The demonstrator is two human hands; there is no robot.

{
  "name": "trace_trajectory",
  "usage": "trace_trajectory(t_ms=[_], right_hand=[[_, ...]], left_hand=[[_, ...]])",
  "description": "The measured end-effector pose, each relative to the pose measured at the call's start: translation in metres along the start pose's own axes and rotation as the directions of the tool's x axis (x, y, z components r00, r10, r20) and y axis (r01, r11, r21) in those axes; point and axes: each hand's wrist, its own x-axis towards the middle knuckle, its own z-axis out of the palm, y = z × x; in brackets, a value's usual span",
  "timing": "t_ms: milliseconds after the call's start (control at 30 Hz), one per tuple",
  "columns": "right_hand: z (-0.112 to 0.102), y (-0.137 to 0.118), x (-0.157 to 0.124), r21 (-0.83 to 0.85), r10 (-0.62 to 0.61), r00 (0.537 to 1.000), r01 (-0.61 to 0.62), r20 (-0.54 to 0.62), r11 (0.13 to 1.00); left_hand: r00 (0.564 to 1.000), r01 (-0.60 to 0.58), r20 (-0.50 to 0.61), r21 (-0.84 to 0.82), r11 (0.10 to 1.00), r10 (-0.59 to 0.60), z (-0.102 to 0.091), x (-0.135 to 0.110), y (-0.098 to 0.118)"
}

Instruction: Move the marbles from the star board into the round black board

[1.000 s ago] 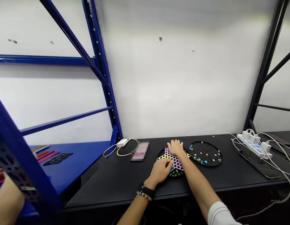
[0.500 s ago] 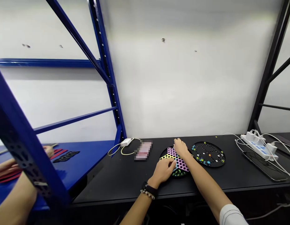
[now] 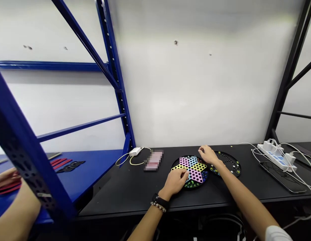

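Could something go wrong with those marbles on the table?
The right hand is just above the round black marble board, so it might knock pieces out of their holes. The left hand rests on the star-shaped checkers board, and pushing could shift it and jostle the marbles at its edge.

Your left hand point(image 3: 174, 180) lay curled over the lower left of the star-patterned Chinese checkers board point(image 3: 195, 170), with a black wristband point(image 3: 160, 202) and a bead bracelet point(image 3: 158, 208) on that wrist. Your right hand point(image 3: 208, 155) was at the board's upper right edge, reaching over a round black board with marbles point(image 3: 232, 163) just beside it on the black bench point(image 3: 120, 201).
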Motion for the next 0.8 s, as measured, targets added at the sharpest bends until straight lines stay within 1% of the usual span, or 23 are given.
trace_trajectory(t_ms=[67,167,233,300,400,533,600,667,700,733,767,800], right_hand=[[-0.026,0.028,-0.012,0.009,0.040,0.993,-0.041,0.108,0.999],[-0.055,0.067,-0.038,-0.034,0.073,0.945,-0.066,0.318,0.997],[-0.064,0.084,-0.057,-0.003,0.054,0.909,-0.058,0.414,0.998],[-0.065,0.091,-0.072,0.059,0.008,0.891,-0.039,0.454,0.997],[-0.058,0.084,-0.083,0.120,-0.031,0.906,-0.022,0.423,0.993],[-0.046,0.065,-0.084,0.118,-0.069,0.929,0.028,0.364,0.993],[-0.044,0.060,-0.085,0.126,-0.085,0.936,0.044,0.341,0.991],[-0.046,0.059,-0.086,0.207,-0.086,0.946,0.021,0.311,0.978],[-0.049,0.059,-0.086,0.300,-0.075,0.957,-0.013,0.281,0.954],[-0.052,0.060,-0.086,0.428,-0.053,0.971,-0.054,0.233,0.902],[-0.056,0.061,-0.085,0.571,-0.014,0.985,-0.090,0.175,0.816],[-0.059,0.062,-0.084,0.705,0.041,0.992,-0.111,0.115,0.701]], left_hand=[[1.000,-0.005,-0.006,-0.003,1.000,0.005,0.000,0.000,0.001],[1.000,-0.010,-0.010,-0.014,1.000,0.009,-0.002,0.001,0.004],[1.000,-0.001,-0.005,-0.010,1.000,0.001,-0.003,0.001,0.005],[1.000,0.007,-0.005,-0.002,1.000,-0.007,-0.003,0.002,0.005],[1.000,0.004,-0.003,0.001,1.000,-0.004,-0.003,0.002,0.005],[1.000,0.009,0.001,-0.008,1.000,-0.009,-0.003,0.001,0.005],[1.000,0.007,-0.004,-0.010,1.000,-0.007,-0.004,0.001,0.005],[1.000,0.002,-0.007,-0.010,1.000,-0.002,-0.003,0.001,0.005],[1.000,0.002,-0.008,-0.012,1.000,-0.002,-0.003,0.001,0.005],[1.000,0.002,-0.009,-0.012,1.000,-0.002,-0.003,0.001,0.004],[1.000,0.001,-0.010,-0.011,1.000,-0.002,-0.003,0.001,0.004],[1.000,0.002,-0.010,-0.010,1.000,-0.002,-0.003,0.002,0.004]])
